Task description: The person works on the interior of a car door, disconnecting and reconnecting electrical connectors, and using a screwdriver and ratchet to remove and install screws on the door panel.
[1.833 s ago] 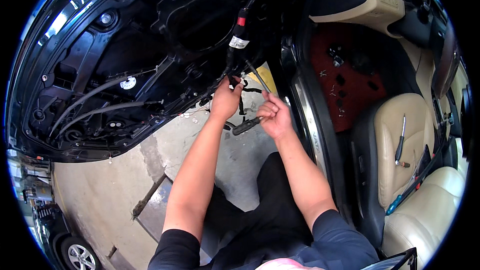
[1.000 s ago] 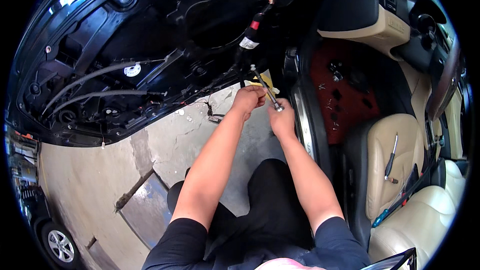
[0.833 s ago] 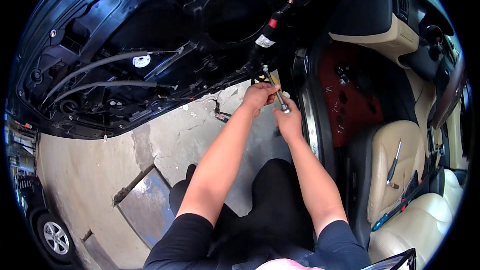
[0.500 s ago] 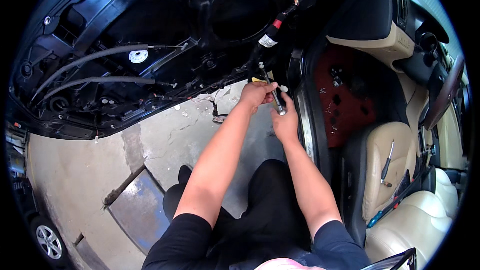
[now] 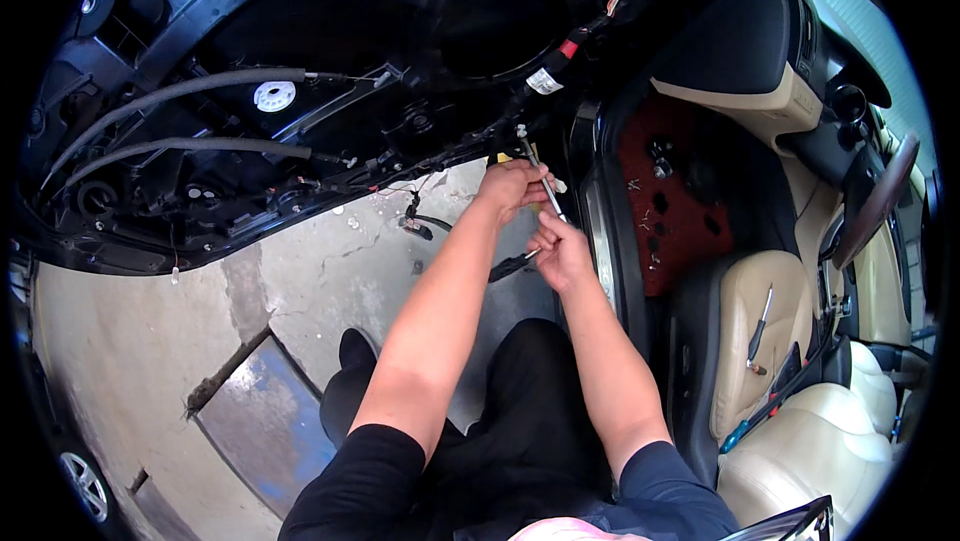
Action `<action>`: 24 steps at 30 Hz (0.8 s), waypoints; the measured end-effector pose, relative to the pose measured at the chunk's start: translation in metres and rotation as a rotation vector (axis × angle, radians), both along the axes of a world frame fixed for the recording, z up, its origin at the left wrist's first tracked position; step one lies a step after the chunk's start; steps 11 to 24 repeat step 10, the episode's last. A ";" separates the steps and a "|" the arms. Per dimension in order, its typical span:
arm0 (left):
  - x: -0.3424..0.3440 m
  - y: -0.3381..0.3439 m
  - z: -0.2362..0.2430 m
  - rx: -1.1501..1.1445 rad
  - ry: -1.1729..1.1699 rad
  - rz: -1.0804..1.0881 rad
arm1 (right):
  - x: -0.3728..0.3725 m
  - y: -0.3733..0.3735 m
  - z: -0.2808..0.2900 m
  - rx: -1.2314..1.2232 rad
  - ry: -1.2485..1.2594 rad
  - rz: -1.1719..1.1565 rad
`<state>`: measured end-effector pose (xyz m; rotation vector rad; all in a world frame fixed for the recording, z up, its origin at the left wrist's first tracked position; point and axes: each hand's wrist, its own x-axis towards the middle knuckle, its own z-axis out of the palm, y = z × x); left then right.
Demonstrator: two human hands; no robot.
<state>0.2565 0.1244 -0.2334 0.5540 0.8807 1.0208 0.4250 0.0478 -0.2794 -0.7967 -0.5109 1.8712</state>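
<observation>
My left hand (image 5: pixel 512 189) pinches a slim metal extension bar (image 5: pixel 552 199) beside the inner edge of the opened car door (image 5: pixel 400 61). The bar's far end reaches up to the door's dark inner side. At its near end, my right hand (image 5: pixel 562 253) is closed on a ratchet wrench, whose dark handle (image 5: pixel 510 267) sticks out to the left below the fingers. The wrench head is mostly covered by that hand. A small white piece (image 5: pixel 559 186) shows just right of my left fingers. A wiring harness (image 5: pixel 545 81) with red tape and a white label hangs above.
Two sleeved cables (image 5: pixel 190 91) and a white disc (image 5: pixel 275 96) lie across the door. A loose connector (image 5: pixel 415 226) dangles below it. To the right, a screwdriver (image 5: pixel 760 326) rests on the beige seat (image 5: pixel 745 291); small parts lie on the red floor (image 5: pixel 640 221).
My right fingers have curled inward, and the dark wrench handle now shows left of that hand. The view has shifted slightly; my left hand keeps its hold on the bar.
</observation>
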 end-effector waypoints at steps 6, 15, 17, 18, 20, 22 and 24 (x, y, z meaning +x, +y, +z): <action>-0.004 0.004 -0.007 -0.020 0.149 0.026 | -0.042 -0.012 0.024 0.287 -0.785 -0.293; 0.003 0.003 -0.025 -0.025 -0.265 0.077 | -0.001 0.004 -0.022 -0.133 -0.042 -0.020; 0.003 0.003 -0.025 -0.025 -0.265 0.077 | -0.001 0.004 -0.022 -0.133 -0.042 -0.020; 0.003 0.003 -0.025 -0.025 -0.265 0.077 | -0.001 0.004 -0.022 -0.133 -0.042 -0.020; 0.003 0.003 -0.025 -0.025 -0.265 0.077 | -0.001 0.004 -0.022 -0.133 -0.042 -0.020; 0.003 0.003 -0.025 -0.025 -0.265 0.077 | -0.001 0.004 -0.022 -0.133 -0.042 -0.020; 0.003 0.003 -0.025 -0.025 -0.265 0.077 | -0.001 0.004 -0.022 -0.133 -0.042 -0.020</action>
